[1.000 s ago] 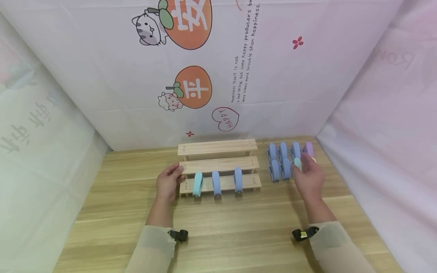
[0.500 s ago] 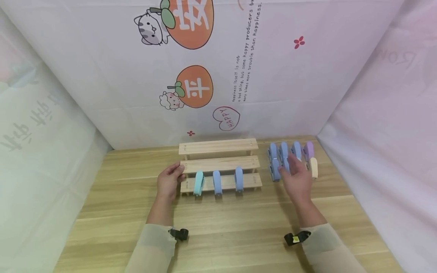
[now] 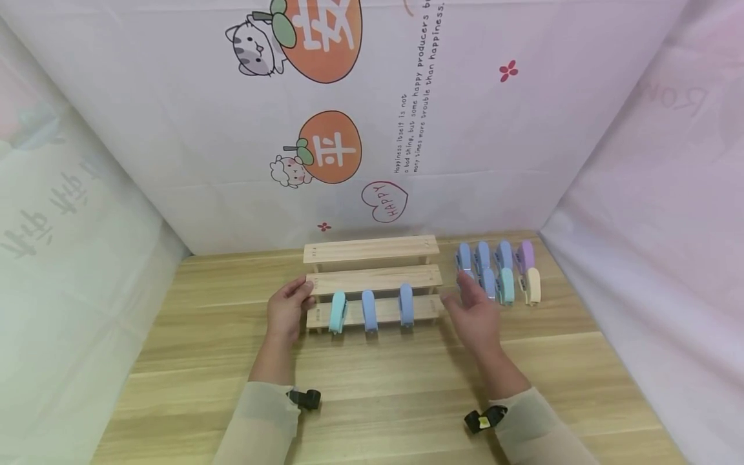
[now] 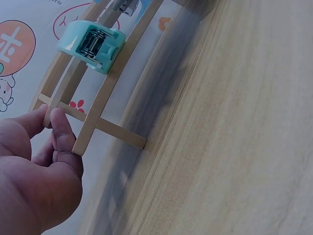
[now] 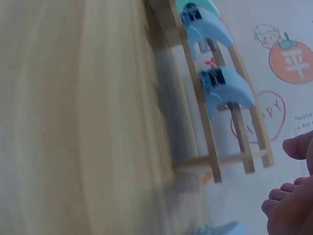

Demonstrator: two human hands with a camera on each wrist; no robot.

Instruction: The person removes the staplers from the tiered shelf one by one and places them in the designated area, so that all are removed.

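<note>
A three-tier wooden rack (image 3: pixel 372 280) stands on the table, its lowest board carrying a teal stapler (image 3: pixel 338 312) and two blue staplers (image 3: pixel 369 311) (image 3: pixel 406 305). My left hand (image 3: pixel 287 310) pinches the left end of the middle board; the left wrist view shows thumb and finger on that board (image 4: pixel 73 81). Just off the rack's right end, my right hand (image 3: pixel 478 318) is empty with its fingers loosely extended, partly covering a blue stapler. In the right wrist view the right hand (image 5: pixel 293 196) touches nothing.
Right of the rack, two rows of staplers lie near the back: several blue, a purple one (image 3: pixel 526 256), a teal one (image 3: pixel 506 286) and a cream one (image 3: pixel 532 286). Printed white cloth (image 3: pixel 465 129) rises behind the wooden table (image 3: pixel 372 400) and at both sides.
My right hand has moved left from the teal and cream staplers toward the rack's right end, uncovering them. My left hand has stayed on the middle board.
</note>
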